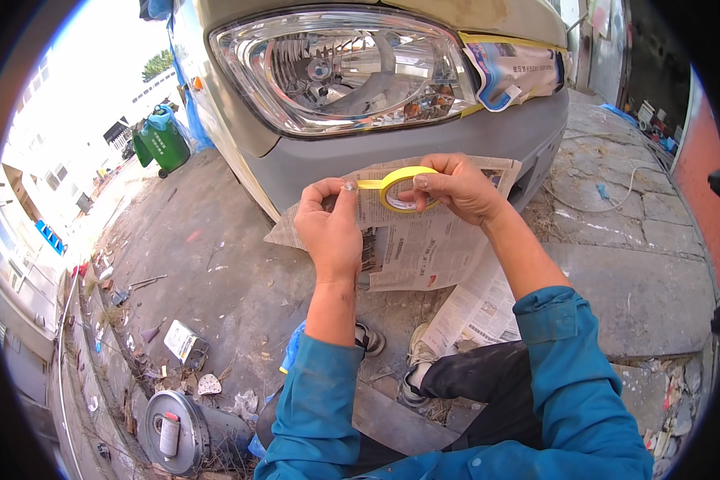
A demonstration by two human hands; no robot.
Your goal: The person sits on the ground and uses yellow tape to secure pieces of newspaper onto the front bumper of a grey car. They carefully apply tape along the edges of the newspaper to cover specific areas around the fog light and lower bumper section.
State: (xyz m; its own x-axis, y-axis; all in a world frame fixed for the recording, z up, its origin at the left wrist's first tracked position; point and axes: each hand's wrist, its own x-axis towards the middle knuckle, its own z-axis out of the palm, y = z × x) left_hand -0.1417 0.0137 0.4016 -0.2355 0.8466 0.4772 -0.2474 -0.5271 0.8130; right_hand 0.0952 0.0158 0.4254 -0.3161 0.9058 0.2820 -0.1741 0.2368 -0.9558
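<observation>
My right hand [456, 187] grips a roll of yellow masking tape [399, 174], its thumb on the front and fingers through the ring. A short strip runs from the roll to my left hand [331, 219], which pinches its free end between thumb and forefinger. Behind both hands a sheet of newspaper [420, 246] spreads below the grey bumper [348, 159] of a vehicle. Above is the clear headlight [348, 72]. Printed paper [516, 72], edged with yellow tape, covers an area right of the headlight.
More newspaper [486, 306] lies by my feet. At the lower left a spray can [169, 437] rests on a metal drum [195, 429], near a white container [183, 342] and litter. A green wheeled bin [165, 144] stands farther off. A pale hose [621, 204] curves over the paving at right.
</observation>
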